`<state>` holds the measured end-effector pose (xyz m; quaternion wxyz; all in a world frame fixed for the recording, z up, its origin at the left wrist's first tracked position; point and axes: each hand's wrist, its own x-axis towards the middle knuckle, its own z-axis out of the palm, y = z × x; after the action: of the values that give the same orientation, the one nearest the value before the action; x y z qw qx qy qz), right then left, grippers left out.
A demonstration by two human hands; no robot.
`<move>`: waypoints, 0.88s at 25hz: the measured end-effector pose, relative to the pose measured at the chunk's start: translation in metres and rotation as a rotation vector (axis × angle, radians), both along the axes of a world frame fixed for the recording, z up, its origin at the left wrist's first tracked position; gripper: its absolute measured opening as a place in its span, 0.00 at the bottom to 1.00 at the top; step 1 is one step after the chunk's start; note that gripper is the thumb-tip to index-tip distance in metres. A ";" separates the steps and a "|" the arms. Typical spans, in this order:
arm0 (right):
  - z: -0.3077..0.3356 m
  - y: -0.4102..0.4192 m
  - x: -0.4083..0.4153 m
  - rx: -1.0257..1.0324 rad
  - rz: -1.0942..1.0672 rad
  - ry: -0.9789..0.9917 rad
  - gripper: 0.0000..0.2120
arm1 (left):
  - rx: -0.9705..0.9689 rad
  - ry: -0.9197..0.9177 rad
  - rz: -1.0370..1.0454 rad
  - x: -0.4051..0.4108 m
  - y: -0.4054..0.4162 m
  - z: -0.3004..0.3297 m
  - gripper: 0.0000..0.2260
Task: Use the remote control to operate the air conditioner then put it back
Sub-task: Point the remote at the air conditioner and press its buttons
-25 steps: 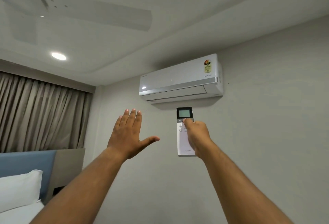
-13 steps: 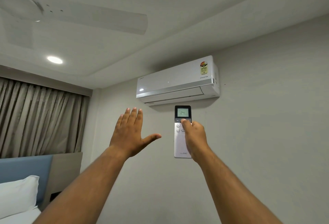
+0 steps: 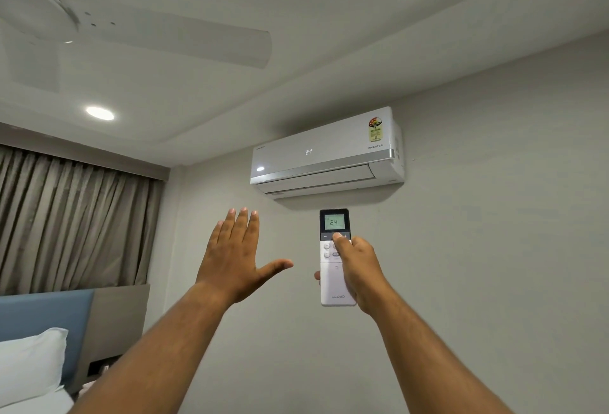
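From the head camera, the slim white plastic remote control with a dark top and lit green screen stands upright in the right hand, raised directly below the white wall-mounted air conditioner with a grey trim strip. The right hand's fingers wrap the remote's right edge and back, and the thumb lies across the front, its tip on the dark button strip just under the screen, which reads 24; the air conditioner's front panel also shows 24. The left hand is spread flat and empty, fingers together and pointing up, thumb stretched toward the remote but well apart from it. Part of the remote's buttons sits under the thumb, and the fingers behind it are mostly hidden, one tip showing at its left edge. A white ceiling fan is blurred and cut off at the upper left, and a white pillow is clipped by the left border.
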<state>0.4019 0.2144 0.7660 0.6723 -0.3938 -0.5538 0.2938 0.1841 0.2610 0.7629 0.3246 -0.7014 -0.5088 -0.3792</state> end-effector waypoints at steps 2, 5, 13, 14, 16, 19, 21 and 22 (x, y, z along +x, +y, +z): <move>-0.002 0.001 0.002 -0.001 0.030 -0.009 0.14 | -0.004 -0.003 -0.006 0.000 0.001 -0.002 0.55; -0.005 0.003 0.004 -0.004 0.048 -0.004 0.13 | -0.005 0.006 0.003 0.000 0.001 -0.003 0.55; -0.013 0.011 0.010 0.019 0.065 0.003 0.10 | -0.027 0.028 0.005 0.002 -0.002 -0.006 0.55; -0.014 0.012 0.011 0.025 0.075 0.004 0.10 | -0.029 0.032 0.008 0.003 -0.002 -0.006 0.55; -0.016 0.014 0.012 0.038 0.104 0.015 0.10 | -0.028 0.039 0.014 0.004 -0.002 -0.006 0.54; -0.019 0.016 0.012 0.046 0.128 0.030 0.09 | -0.029 0.044 0.019 0.004 -0.001 -0.006 0.54; -0.020 0.018 0.012 0.051 0.130 0.038 0.09 | -0.029 0.043 0.020 0.004 0.000 -0.007 0.54; -0.020 0.018 0.011 0.053 0.121 0.040 0.08 | -0.028 0.042 0.019 0.004 0.001 -0.007 0.54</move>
<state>0.4132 0.2328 0.7459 0.6744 -0.3359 -0.5705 0.3270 0.1882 0.2621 0.7561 0.3290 -0.7090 -0.5136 -0.3540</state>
